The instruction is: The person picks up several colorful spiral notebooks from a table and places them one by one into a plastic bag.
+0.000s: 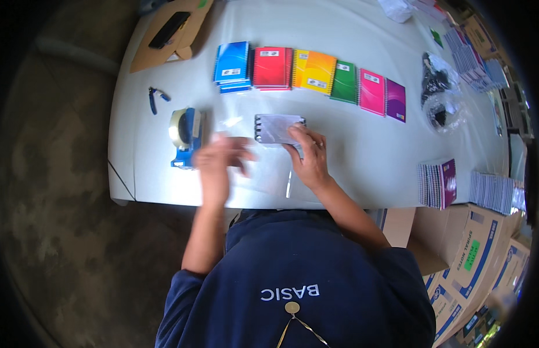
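Note:
In front of me lies a small stack of spiral notebooks (273,129) in clear plastic wrap, with dark coils along its edges. My right hand (309,152) is closed on its right end, thumb at the near edge and fingers over the top. My left hand (222,156) hovers between this stack and a blue tape dispenser (195,124) holding a roll of clear tape (177,129). Motion smears its fingers, so I cannot tell what they hold, if anything. A loose clear strip (289,184) shows below the stack.
Across the table stand blue (231,61), red (273,67), yellow (314,71), green (343,83), pink (372,91) and purple (396,100) notebooks. Pliers (153,100) and cardboard (195,36) lie left. More notebooks (437,183), plastic wrap (440,110) and boxes (467,261) are right.

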Available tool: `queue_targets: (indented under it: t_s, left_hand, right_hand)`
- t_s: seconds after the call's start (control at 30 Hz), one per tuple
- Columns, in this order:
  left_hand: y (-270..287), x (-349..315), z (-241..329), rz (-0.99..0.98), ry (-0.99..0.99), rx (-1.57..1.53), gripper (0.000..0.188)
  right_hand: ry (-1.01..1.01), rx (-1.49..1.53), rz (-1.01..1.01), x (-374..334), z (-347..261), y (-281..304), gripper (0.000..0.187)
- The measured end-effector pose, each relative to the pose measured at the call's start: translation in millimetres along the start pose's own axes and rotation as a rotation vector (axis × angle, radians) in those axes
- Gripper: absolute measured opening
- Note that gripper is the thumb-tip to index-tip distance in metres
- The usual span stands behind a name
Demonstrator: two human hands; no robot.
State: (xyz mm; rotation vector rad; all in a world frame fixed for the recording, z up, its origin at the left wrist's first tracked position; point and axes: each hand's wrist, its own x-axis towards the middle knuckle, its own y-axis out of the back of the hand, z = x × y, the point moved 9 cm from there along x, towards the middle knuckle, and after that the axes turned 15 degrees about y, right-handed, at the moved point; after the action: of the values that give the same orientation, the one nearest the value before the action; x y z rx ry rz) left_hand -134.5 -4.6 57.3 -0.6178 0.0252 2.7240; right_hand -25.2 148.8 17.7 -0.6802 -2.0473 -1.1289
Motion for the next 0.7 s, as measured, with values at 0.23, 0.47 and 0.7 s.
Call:
queue_targets:
  t_s: [0.23,0.47,0.7]
  left_hand:
    - [-36,1,-97,0.032,0.443,0.211,0.038]
    - [-2,54,-121,0.075,0.071,0.341,0.040]
    - [-42,67,-89,-0.494,-0.364,0.734,0.089]
  right_hand:
    - [0.005,-0.066,-0.112,-3,-9,-5,0.050]
    - [-0.042,-0.084,-0.391,21,-10,-13,0.044]
    - [-0.293,0.181,-0.470,10,4,-12,0.047]
